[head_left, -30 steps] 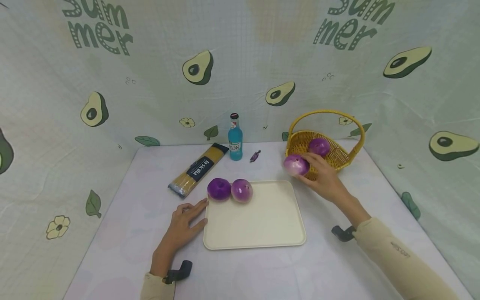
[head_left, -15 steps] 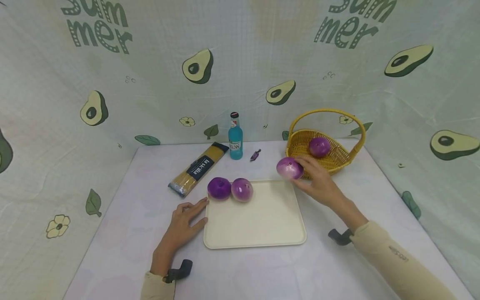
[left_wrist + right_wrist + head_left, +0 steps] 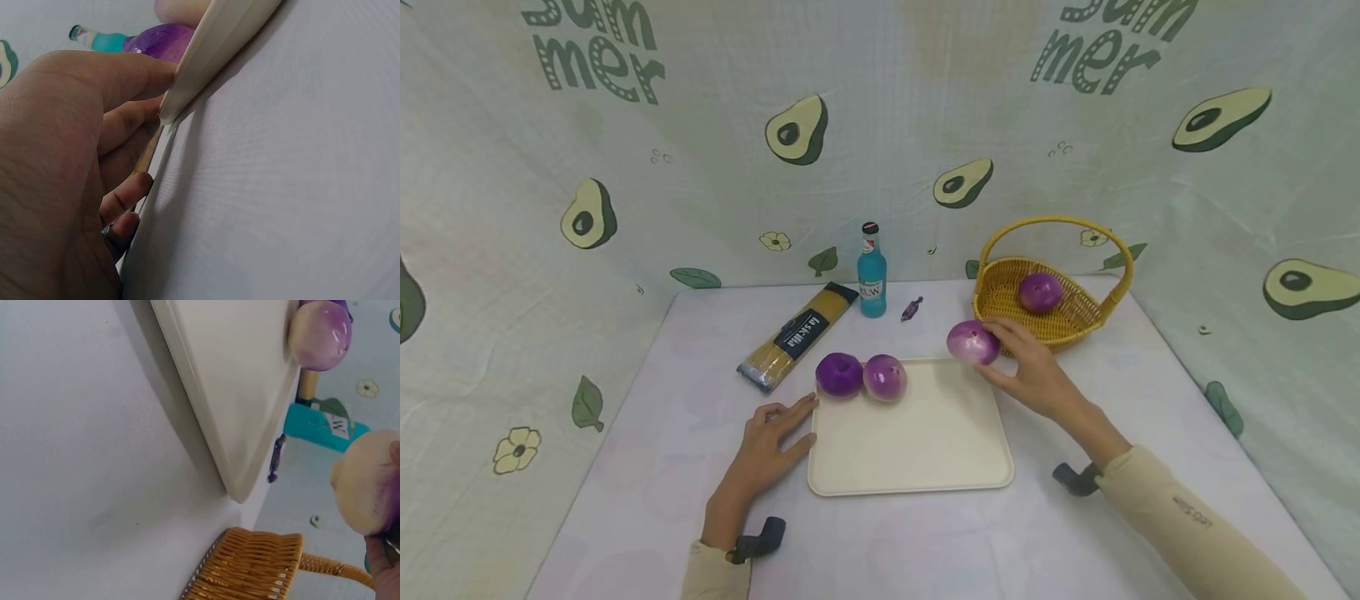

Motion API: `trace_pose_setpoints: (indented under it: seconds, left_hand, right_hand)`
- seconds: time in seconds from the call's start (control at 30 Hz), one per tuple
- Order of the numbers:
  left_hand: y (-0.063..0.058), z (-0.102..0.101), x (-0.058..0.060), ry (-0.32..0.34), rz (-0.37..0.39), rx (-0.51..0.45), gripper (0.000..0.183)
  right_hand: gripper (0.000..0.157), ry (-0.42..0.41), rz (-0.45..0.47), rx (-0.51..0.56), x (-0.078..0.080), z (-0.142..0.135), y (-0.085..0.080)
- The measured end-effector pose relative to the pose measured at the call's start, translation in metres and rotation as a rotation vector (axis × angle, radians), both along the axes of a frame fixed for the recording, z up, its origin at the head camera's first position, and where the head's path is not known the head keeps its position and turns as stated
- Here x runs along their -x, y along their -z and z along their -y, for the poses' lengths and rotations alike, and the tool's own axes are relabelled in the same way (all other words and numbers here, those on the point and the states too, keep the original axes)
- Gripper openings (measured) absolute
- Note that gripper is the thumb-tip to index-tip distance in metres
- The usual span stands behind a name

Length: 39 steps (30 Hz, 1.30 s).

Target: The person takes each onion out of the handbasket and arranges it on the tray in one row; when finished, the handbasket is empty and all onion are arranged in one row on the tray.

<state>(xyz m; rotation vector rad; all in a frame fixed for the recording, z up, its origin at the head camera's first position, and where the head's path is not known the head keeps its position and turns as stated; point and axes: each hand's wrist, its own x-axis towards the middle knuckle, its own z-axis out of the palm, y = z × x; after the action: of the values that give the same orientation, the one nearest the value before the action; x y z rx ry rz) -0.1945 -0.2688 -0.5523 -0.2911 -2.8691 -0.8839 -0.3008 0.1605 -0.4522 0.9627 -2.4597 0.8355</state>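
My right hand (image 3: 1033, 375) holds a purple-and-white onion (image 3: 973, 342) between thumb and fingers, above the far right corner of a cream tray (image 3: 910, 450). From the right wrist view, the pale underside of this onion (image 3: 362, 481) shows, raised over the table. At the tray's left edge, the fingertips and thumb of my left hand (image 3: 767, 450) touch the rim, the fingers fairly straight. A dark purple onion (image 3: 838, 374) and a lighter one (image 3: 885, 377) sit side by side in the tray's far left corner. Another purple onion (image 3: 1041, 292) lies inside a yellow wicker basket (image 3: 1000, 287).
Behind the tray stand a blue bottle (image 3: 872, 275) and a small purple wrapped candy (image 3: 912, 309). A pack of spaghetti (image 3: 797, 337) lies slanted to their left. The basket's tall handle (image 3: 1060, 220) arches up at the back right, near the hanging cloth.
My right hand has carried the onion from the basket's front edge leftward and slightly toward me, to the tray's far right corner. The left hand has stayed at the tray's rim.
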Motion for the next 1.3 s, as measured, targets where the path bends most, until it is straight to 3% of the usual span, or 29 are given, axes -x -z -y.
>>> trace_pose_setpoints:
  seconds: [0.37, 1.3]
  left_hand:
    - [0.001, 0.0, 0.002, 0.014, -0.015, -0.001, 0.057]
    - [0.0, 0.0, 0.001, 0.006, -0.027, 0.012, 0.057]
  right_hand:
    - [0.072, -0.025, -0.022, -0.005, -0.002, 0.007, 0.007]
    - [0.067, -0.083, 0.124, -0.06, -0.001, 0.031, 0.023]
